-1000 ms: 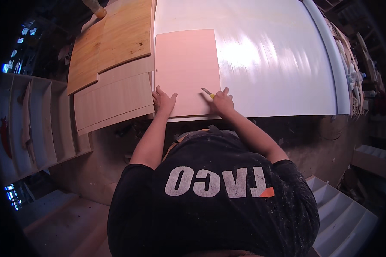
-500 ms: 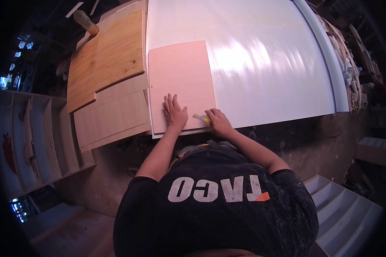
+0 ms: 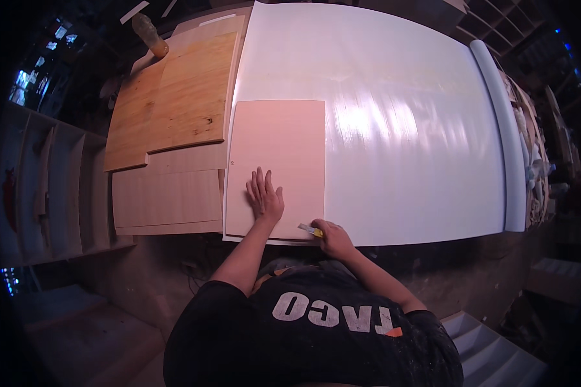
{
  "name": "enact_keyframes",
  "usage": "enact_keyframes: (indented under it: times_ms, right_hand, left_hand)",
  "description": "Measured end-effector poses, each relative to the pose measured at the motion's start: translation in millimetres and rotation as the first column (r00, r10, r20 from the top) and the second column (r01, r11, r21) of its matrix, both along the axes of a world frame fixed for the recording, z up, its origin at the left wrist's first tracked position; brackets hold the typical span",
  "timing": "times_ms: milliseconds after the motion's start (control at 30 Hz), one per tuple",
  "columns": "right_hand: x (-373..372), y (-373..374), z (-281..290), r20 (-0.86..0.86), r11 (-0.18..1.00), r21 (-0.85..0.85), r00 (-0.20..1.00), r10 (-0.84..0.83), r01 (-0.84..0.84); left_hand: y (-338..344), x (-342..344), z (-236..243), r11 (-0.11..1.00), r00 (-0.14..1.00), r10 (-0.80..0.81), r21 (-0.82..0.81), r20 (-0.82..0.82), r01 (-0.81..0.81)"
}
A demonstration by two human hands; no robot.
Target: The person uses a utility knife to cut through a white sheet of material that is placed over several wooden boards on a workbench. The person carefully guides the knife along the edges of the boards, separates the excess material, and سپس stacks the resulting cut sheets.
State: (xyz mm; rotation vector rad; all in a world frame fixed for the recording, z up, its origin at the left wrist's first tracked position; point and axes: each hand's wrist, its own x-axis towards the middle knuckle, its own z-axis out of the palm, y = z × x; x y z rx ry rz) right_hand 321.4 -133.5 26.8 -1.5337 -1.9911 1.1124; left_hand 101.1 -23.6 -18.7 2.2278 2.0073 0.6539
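My left hand [image 3: 265,198] lies flat with its fingers spread on a pale pinkish rectangular panel [image 3: 277,138]. The panel rests on a large glossy white sheet [image 3: 413,174], close to the sheet's left and front edges. At the panel's front right corner, my right hand [image 3: 336,239] is closed round a yellow utility knife [image 3: 316,232]. The knife's blade points left over the panel; whether it touches the surface I cannot tell. Part of the knife's handle is hidden in my palm.
Left of the sheet lie wood-grained plywood pieces [image 3: 190,97] and a paler board [image 3: 168,200]. A bottle [image 3: 150,35] stands at the back left. The sheet's right end is a roll [image 3: 502,135]. Shelf units stand at the left [image 3: 64,187] and lower right [image 3: 490,355].
The whole view has tilted, so the table sits lower in the picture. My right hand with the knife is slightly nearer the panel's front edge. My left hand stays pressed on the panel.
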Motion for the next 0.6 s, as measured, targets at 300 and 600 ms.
enact_keyframes:
  times_ms: [300,600]
  right_hand:
    - [4,18,14,0.05,0.986,-0.137,0.993,0.104,-0.096]
    - [-5,37,1,-0.394,0.896,-0.379,0.837,-0.381,0.23]
  left_hand:
    - [22,5,-2,0.992,0.993,0.106,0.056,0.043,-0.109]
    - [16,-1,0,0.995,0.986,-0.077,0.074,0.149,0.067]
